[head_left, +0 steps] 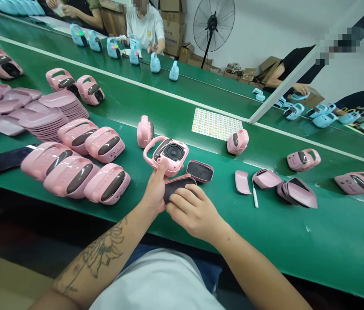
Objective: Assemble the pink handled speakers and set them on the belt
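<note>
Left hand (155, 186) gripped the lower edge of a pink plastic handled speaker shell (169, 154), thumb pressed up against its front; black round cone exposed. Right hand (195, 212) curled, fingertips pinching a dark oval mesh grille panel (176, 186) just below the shell, on the green belt table (266, 232). A second pink-rimmed grille panel (199, 171) lay beside. Finished pink speakers (72, 174) clustered left.

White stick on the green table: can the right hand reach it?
Probably yes. Only bare green table lies between the right hand and the white stick. But it holds a dark cover; the left hand grips the pink speaker.
</note>
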{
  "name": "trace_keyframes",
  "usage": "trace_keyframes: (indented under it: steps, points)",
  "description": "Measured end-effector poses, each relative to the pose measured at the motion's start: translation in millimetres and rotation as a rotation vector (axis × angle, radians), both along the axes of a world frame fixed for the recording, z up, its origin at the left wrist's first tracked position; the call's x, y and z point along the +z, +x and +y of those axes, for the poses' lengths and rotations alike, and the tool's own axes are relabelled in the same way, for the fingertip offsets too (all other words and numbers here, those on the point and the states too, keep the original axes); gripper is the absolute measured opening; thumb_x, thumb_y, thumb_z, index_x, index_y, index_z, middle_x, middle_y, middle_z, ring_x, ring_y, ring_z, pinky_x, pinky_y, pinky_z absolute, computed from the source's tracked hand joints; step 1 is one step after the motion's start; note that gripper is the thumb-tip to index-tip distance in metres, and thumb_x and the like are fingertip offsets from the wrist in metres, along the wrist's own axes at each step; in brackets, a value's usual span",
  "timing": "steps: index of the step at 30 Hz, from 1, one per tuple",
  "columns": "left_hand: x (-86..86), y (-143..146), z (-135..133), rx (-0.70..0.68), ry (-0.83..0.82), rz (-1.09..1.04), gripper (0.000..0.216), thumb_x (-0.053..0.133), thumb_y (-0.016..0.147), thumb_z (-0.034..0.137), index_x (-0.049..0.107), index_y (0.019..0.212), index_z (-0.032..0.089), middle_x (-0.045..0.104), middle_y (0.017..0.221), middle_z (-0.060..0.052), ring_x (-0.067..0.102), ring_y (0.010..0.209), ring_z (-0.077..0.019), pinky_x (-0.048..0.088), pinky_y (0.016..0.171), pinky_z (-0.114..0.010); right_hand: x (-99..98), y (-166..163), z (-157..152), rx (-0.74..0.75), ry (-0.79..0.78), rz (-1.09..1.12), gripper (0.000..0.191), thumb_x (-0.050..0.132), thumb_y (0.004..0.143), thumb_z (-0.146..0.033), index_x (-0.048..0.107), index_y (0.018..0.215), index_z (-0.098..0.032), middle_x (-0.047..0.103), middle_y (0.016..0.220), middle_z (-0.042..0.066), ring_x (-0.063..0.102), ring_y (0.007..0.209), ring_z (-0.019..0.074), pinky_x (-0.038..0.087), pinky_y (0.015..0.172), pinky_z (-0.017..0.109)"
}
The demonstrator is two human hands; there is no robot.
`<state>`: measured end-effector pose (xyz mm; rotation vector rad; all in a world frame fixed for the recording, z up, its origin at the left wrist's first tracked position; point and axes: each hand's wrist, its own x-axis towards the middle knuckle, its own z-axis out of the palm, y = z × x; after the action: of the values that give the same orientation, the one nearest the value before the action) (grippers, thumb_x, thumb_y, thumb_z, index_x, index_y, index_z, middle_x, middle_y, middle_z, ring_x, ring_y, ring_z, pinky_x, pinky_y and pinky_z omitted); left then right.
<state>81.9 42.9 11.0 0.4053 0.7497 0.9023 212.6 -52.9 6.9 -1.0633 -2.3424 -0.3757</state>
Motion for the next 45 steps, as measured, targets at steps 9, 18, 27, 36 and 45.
trace_keyframes:
  steps: [9, 18, 27, 36, 45]
  points:
    - [8.9, -15.6, -15.0, -0.071, 0.116, 0.026, 0.078, 0.078, 0.078, 0.077, 0.071, 0.126, 0.015, 0.078, 0.122, -0.016, 0.080, 0.100, -0.0358, 0.068, 0.084, -0.048, -22.3, -29.7, -12.6, -0.222, -1.006, 2.060, 0.063, 0.035, 0.104, -0.072, 0.071, 0.132, -0.028, 0.075, 0.133, 0.007, 0.070, 0.119, 0.0293, 0.056, 0.102, 0.051]
    - [-7.0, -15.6, -27.1, 0.137, 0.483, 0.385, 0.056, 0.086, 0.081, 0.058, 0.070, 0.115, 0.016, 0.076, 0.108, -0.008, 0.073, 0.094, -0.0226, 0.058, 0.083, -0.032, -3.2, -43.2, -23.3, 0.162, -1.321, 2.260, 0.061, 0.038, 0.106, -0.065, 0.078, 0.127, -0.025, 0.078, 0.135, 0.005, 0.071, 0.126, 0.0283, 0.049, 0.118, 0.052]
    - [-9.0, -16.3, -21.9, 0.221, 0.463, 0.442, 0.049, 0.088, 0.080, 0.052, 0.067, 0.107, 0.018, 0.075, 0.107, -0.007, 0.072, 0.094, -0.0203, 0.059, 0.083, -0.030, -4.3, -31.9, -43.9, -0.008, -1.236, 2.358, 0.075, 0.048, 0.092, -0.086, 0.077, 0.123, -0.025, 0.080, 0.128, 0.010, 0.075, 0.116, 0.0326, 0.060, 0.101, 0.055]
    - [-9.2, -64.5, -16.0, -0.520, 0.058, 0.189, 0.063, 0.066, 0.091, 0.066, 0.074, 0.121, 0.013, 0.080, 0.095, -0.018, 0.076, 0.071, -0.0300, 0.059, 0.043, -0.032, 0.4, 26.1, -29.6, 0.111, -0.797, 1.984, 0.082, 0.049, 0.087, -0.088, 0.066, 0.140, -0.028, 0.065, 0.151, 0.013, 0.065, 0.137, 0.0382, 0.043, 0.121, 0.066]
    - [-17.9, -82.2, -28.1, -0.657, 0.172, 0.106, 0.079, 0.084, 0.077, 0.051, 0.062, 0.147, 0.020, 0.079, 0.113, -0.019, 0.074, 0.071, -0.0245, 0.054, 0.045, -0.024, -4.3, 0.4, -35.8, 0.125, -0.832, 1.725, 0.092, 0.077, 0.075, -0.080, 0.054, 0.150, -0.031, 0.055, 0.162, 0.011, 0.058, 0.145, 0.0370, 0.043, 0.125, 0.064]
